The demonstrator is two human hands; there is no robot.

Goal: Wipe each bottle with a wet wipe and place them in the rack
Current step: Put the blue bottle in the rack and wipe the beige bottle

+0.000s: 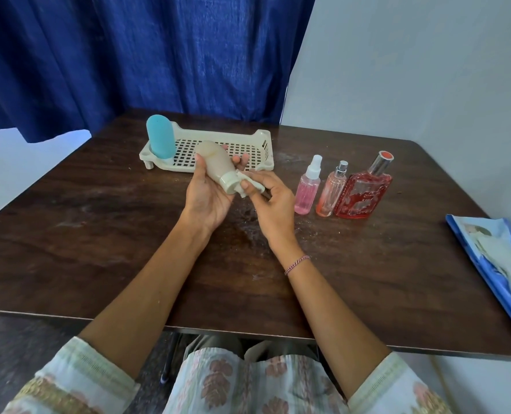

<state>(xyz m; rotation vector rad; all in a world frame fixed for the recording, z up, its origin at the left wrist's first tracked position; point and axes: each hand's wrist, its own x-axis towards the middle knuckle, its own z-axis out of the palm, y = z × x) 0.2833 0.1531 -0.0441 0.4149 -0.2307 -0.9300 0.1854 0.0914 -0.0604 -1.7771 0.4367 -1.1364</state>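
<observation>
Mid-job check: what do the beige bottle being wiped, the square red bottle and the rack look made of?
Beige tube-shaped bottle: likely plastic, opaque and matte. Square red bottle: probably glass, transparent with glossy highlights, shiny metallic-looking collar. Cream lattice rack: moulded plastic, dull, grid-perforated floor.

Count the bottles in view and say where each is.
5. Blue bottle stands in the rack, left end; cream bottle lies in the left hand; pink spray bottle, slim peach bottle and red bottle stand on the table.

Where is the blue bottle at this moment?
In the head view, the blue bottle stands cap-down in the left end of the cream rack, just beyond and left of the beige bottle held in the left hand.
</observation>
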